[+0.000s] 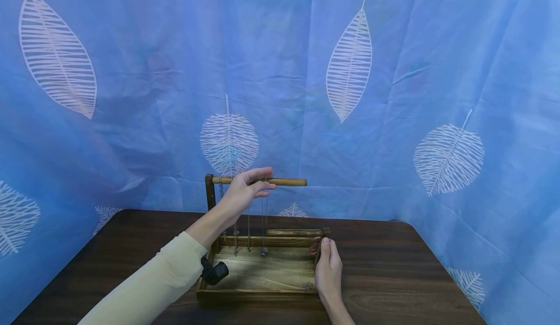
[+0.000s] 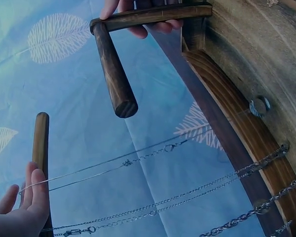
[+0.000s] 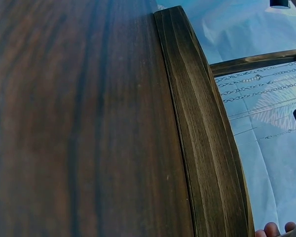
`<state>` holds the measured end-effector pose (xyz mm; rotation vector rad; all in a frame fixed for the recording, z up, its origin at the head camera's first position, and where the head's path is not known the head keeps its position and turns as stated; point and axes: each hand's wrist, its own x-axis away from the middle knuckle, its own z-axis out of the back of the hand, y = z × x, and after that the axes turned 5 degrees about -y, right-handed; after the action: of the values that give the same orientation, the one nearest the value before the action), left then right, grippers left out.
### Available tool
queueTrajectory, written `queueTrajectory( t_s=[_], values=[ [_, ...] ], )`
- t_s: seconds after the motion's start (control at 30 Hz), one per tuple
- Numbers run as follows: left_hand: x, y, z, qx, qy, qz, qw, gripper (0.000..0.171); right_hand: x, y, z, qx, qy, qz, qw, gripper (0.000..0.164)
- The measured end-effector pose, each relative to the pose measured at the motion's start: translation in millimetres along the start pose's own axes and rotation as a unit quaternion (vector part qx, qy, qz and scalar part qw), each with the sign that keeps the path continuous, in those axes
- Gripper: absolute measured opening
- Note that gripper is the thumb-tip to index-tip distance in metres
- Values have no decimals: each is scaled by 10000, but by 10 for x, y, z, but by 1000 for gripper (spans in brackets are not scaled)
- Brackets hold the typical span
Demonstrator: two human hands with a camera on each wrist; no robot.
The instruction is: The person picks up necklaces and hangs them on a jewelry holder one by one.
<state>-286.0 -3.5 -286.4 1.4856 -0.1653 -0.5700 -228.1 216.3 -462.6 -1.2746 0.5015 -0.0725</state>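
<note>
A wooden jewelry stand [image 1: 255,294] with a tray base sits on the table, several chains hanging from its upper bar [image 1: 290,182]. My left hand [image 1: 245,189] is at that bar, its fairly straight digits [image 2: 38,183] above and below it, thumb apart from the fingers. A thin necklace [image 2: 108,160] loops over the bar at these fingertips, its ring-like pendant [image 1: 264,250] low over the tray. My right hand [image 1: 329,269] grips the stand's right upright [image 2: 153,16], thumb in front and fingers curled behind. Thicker chains [image 2: 256,210] hang nearer the left post [image 1: 210,194].
A shorter, lower bar [image 1: 293,232] projects left from the right upright. Small silvery jewelry [image 1: 307,286] lies in the tray's front right corner. A blue leaf-print cloth [image 1: 284,72] hangs behind the dark wooden table [image 1: 385,266].
</note>
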Motion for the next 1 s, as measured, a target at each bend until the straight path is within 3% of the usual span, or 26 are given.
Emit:
queueTrajectory(
  t_s=[0.27, 0.43, 1.0],
  values=[
    [123, -29, -12, -517, -60, 159, 9985, 37, -1, -19, 17, 14, -14, 24, 10000, 51],
    [160, -116, -21, -501, -131, 112, 9986, 35, -6, -6, 8, 6, 18, 41, 10000, 51],
    [286, -782, -106, -592, -23, 489, 9970, 31, -12, 17, -7, -68, 23, 52, 10000, 51]
  ],
)
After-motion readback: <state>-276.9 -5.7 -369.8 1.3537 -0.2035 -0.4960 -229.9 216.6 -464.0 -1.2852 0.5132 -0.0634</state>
